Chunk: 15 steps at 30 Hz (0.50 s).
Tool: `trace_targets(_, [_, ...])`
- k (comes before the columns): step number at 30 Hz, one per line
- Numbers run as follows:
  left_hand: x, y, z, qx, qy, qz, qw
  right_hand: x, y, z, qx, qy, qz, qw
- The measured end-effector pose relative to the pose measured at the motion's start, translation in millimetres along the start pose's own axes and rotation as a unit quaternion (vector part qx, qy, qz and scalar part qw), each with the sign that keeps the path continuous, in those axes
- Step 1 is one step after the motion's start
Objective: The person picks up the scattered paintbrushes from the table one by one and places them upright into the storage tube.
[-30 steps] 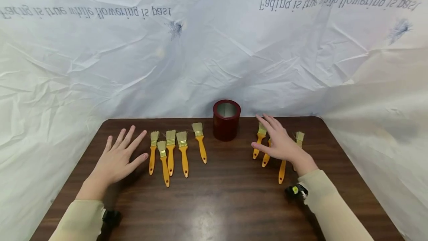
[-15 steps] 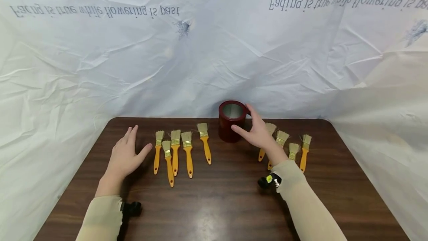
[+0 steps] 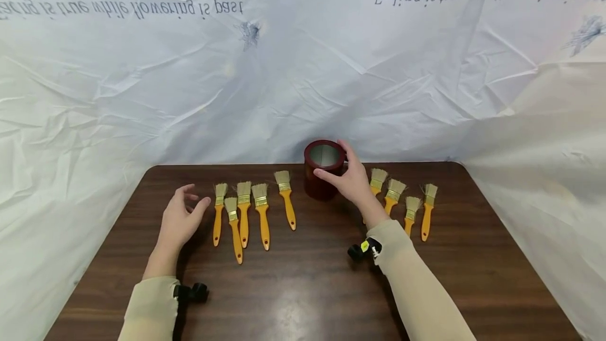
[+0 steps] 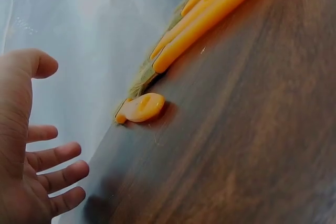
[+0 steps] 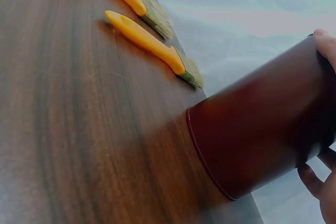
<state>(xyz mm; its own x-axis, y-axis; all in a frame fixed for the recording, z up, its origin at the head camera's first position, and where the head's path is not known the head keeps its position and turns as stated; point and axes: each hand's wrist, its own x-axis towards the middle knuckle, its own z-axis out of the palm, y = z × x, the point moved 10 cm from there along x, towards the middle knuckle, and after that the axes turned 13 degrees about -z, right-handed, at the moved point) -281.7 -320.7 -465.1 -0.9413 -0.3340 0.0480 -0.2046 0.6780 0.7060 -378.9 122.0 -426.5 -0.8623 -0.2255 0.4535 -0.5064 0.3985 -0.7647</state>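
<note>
The dark red can (image 3: 316, 187) stands upright at 12 o'clock, near the far edge of the table (image 3: 293, 283). The right hand (image 3: 353, 179) grips it from 4 o'clock, the can lying between thumb and fingers (its mouth facing up). The left hand (image 3: 180, 221), fingers loosely bent, holds nothing; the nearest paintbrush (image 3: 218, 219) lies apart at 3 o'clock.

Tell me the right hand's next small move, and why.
Probably draw the dark red can a little toward the person: the right hand has its thumb and fingers around it near the rim, and the can is near the far edge of the table.
</note>
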Motion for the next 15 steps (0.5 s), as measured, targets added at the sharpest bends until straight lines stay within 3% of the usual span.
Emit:
trace_targets(8, [1.2, -3.1, 12.3, 0.008, -0.061, -0.024, 0.9978, -21.1, -4, -9, 0.034, 0.018, 0.007, 0.9992])
trace_targets(15, [1.0, -0.8, 18.7, 0.022, -0.076, -0.017, 0.9967, -37.6, -6, -15, 0.067, 0.033, -0.008, 0.9972])
